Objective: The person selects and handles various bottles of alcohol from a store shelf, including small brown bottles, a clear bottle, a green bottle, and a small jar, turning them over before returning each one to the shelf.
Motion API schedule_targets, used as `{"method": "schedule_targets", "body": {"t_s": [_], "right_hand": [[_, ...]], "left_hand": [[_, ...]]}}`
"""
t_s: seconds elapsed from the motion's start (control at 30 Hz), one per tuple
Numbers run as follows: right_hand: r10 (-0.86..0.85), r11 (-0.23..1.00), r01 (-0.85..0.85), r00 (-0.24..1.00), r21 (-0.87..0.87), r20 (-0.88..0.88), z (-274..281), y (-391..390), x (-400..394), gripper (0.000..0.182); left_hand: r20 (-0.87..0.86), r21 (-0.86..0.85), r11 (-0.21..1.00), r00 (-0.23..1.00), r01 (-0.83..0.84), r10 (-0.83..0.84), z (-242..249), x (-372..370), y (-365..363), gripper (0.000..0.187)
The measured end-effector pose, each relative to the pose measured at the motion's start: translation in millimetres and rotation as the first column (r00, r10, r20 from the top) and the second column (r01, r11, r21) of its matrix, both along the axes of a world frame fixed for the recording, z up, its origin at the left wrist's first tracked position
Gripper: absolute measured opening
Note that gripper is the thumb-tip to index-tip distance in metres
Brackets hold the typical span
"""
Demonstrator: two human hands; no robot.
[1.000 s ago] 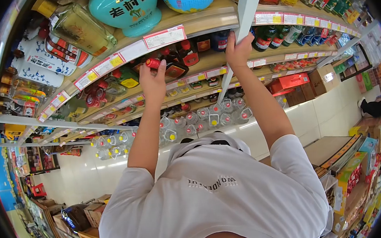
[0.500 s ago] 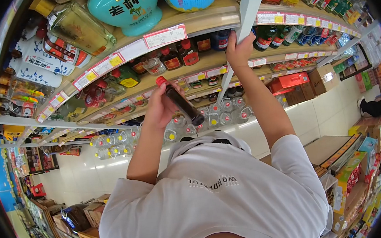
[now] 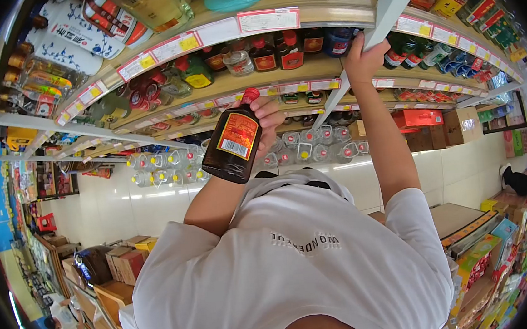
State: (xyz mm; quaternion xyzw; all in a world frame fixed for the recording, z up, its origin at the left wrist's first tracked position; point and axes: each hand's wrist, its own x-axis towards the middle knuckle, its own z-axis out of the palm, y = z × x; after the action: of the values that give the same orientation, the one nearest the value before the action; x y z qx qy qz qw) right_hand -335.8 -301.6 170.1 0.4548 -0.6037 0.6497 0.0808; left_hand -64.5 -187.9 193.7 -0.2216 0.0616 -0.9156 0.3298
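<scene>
My left hand [image 3: 266, 121] is closed around a flat dark brown bottle [image 3: 228, 152] with a red cap and a red, yellow-edged label carrying a barcode. The bottle is held tilted in front of the shelves, its label turned toward me. Higher and to the right, my right hand [image 3: 365, 61] grips the pale metal shelf post [image 3: 395, 2]. On the shelf behind stand similar dark red-capped bottles [image 3: 290, 50], beside a small clear bottle [image 3: 239, 62] and a green bottle with a yellow label [image 3: 193, 73].
Price tags [image 3: 268, 20] line the shelf edges. Large clear jugs [image 3: 319, 153] stand on the floor under the lowest shelf. Cardboard boxes [image 3: 461, 126] and a red box [image 3: 418, 118] sit at the right. More cartons [image 3: 126, 263] are stacked behind me, and a person's dark shoe [image 3: 518, 180] shows far right.
My left hand has turned the bottle, so its labelled face now shows and its base points down-left. The view has shifted, while my right hand stays on the post.
</scene>
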Motion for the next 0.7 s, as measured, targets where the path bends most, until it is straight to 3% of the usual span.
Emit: {"method": "schedule_targets", "body": {"t_s": [0.2, 0.3, 0.37, 0.4, 0.47, 0.53, 0.57, 0.6, 0.7], "right_hand": [[0.006, 1.000, -0.006, 1.000, 0.029, -0.001, 4.0, 5.0, 2.3, 0.050], [-0.004, 0.998, 0.003, 1.000, 0.066, 0.026, 2.0, 3.4, 2.1, 0.052], [-0.010, 0.999, 0.008, 1.000, 0.043, 0.028, 1.9, 0.1, 1.9, 0.052], [0.000, 1.000, 0.000, 1.000, 0.022, 0.029, 1.9, -0.1, 1.7, 0.053], [0.007, 1.000, -0.007, 1.000, 0.028, 0.018, 2.8, 2.5, 1.1, 0.054], [0.011, 0.999, -0.012, 1.000, 0.036, 0.010, 0.7, 1.9, -0.8, 0.054], [0.014, 0.999, -0.014, 1.000, 0.036, 0.007, 0.4, 1.2, -1.1, 0.054], [0.018, 0.999, -0.020, 0.999, 0.041, 0.041, 1.8, 2.0, 0.7, 0.054], [-0.016, 1.000, 0.017, 1.000, 0.009, -0.024, -2.4, -2.2, -1.6, 0.053]], "left_hand": [[0.006, -0.117, 0.991, 0.998, -0.068, 0.069, 7.5, 9.9, 2.0, 0.028], [0.146, -0.249, 0.963, 0.979, -0.105, 0.144, 9.7, 20.0, -5.8, 0.031], [0.327, -0.443, 0.886, 0.896, -0.136, 0.301, 10.2, 33.7, -15.0, 0.034], [0.526, -0.593, 0.796, 0.691, -0.120, 0.496, 15.6, 49.7, -15.0, 0.038], [0.624, -0.777, 0.620, 0.252, 0.106, 0.739, 29.0, 81.2, -22.0, 0.031], [0.485, -0.787, 0.519, -0.186, 0.334, 0.855, 33.4, 88.8, -25.4, 0.026], [0.332, -0.765, 0.472, -0.359, 0.439, 0.872, 38.0, 87.8, -29.0, 0.024], [0.139, -0.720, 0.432, -0.497, 0.543, 0.857, 43.2, 87.1, -35.6, 0.022], [-0.192, -0.772, 0.270, -0.615, 0.576, 0.765, 23.1, 88.1, -64.5, 0.024]]}}
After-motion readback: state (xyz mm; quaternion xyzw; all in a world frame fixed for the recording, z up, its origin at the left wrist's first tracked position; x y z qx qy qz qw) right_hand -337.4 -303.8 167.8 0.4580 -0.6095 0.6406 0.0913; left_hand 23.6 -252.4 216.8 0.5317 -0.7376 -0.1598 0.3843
